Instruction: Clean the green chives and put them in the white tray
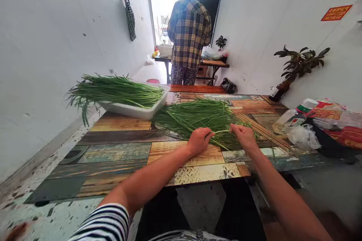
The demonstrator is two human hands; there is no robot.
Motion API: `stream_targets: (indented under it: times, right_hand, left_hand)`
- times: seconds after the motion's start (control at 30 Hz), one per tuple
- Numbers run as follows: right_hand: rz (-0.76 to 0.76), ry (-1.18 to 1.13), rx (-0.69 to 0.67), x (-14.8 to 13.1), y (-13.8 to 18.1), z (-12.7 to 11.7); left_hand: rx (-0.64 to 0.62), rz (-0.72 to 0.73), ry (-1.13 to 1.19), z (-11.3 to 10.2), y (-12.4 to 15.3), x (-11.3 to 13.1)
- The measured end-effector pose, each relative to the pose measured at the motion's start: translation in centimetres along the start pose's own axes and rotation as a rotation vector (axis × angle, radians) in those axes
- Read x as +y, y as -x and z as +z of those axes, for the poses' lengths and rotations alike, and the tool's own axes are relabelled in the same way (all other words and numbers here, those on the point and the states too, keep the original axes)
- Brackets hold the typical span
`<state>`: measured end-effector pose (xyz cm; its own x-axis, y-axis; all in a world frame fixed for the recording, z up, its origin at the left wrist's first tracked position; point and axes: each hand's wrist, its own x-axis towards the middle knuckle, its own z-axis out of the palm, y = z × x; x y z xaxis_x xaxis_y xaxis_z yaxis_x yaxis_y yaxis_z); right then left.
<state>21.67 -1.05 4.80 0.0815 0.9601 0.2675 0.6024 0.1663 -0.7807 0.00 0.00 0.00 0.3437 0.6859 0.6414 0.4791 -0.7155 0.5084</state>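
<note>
Between my two hands stretches a thin pale green chive stalk [222, 131]. My left hand [199, 140] is closed and pinches its left part. My right hand [242, 135] is closed too, with fingertips gripping the other end. Just behind my hands a loose heap of green chives [198, 115] lies on the patterned table [121, 154]. A bundle of thin wooden skewers [263, 131] lies to the right, beside my right hand. More long chives [118, 92] fill a white plastic tub [135, 112] at the table's far left, their leaves hanging over its edge.
At the right edge stand a clear plastic jar [295, 116], a crumpled plastic bag [304, 137] and red packages [330, 113]. A brown bottle holding a plant [283, 88] leans near the wall. Beyond the bench [198, 89], a person in a plaid shirt [189, 32] stands facing away.
</note>
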Motion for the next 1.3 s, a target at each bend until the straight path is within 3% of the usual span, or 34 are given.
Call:
stream_targets:
  times: [0.17, 0.37, 0.53, 0.7, 0.8, 0.9, 0.97, 1.1, 1.3]
  right_hand:
    - [0.007, 0.136, 0.12, -1.3, 0.3, -0.5]
    - [-0.169, 0.179, -0.116, -1.3, -0.1, 0.9]
    - [-0.154, 0.355, 0.083, 0.4, -0.3, 0.1]
    - [-0.281, 0.472, -0.22, -0.1, 2.9, 0.4]
    - [-0.395, 0.544, -0.254, 0.0, 3.9, 0.6]
    - [-0.455, 0.451, -0.213, -0.4, 3.5, -0.2]
    - [-0.41, 0.326, -0.232, -1.1, 3.1, -0.9]
    - [-0.214, 0.121, -0.249, -2.2, 2.8, -1.4]
    - [-0.131, -0.077, -0.156, -1.3, 2.7, -0.9]
  left_hand:
    - [-0.02, -0.038, 0.0, 0.1, 0.0, 0.1]
    - [-0.016, -0.011, 0.01, -0.1, -0.1, 0.2]
    - [0.124, -0.036, 0.024, -0.6, -0.4, 0.2]
    - [0.17, -0.094, 0.13, -0.5, -0.3, 0.0]
    - [0.152, -0.049, 0.112, -0.1, -0.1, 0.0]
    - [0.15, 0.015, 0.039, 0.0, -0.1, 0.1]
    - [0.129, 0.018, 0.002, -0.1, -0.2, 0.2]
    - [-0.014, -0.085, 0.033, -0.3, -0.3, 0.4]
    - [-0.129, -0.262, -0.059, -0.6, -0.3, 1.1]
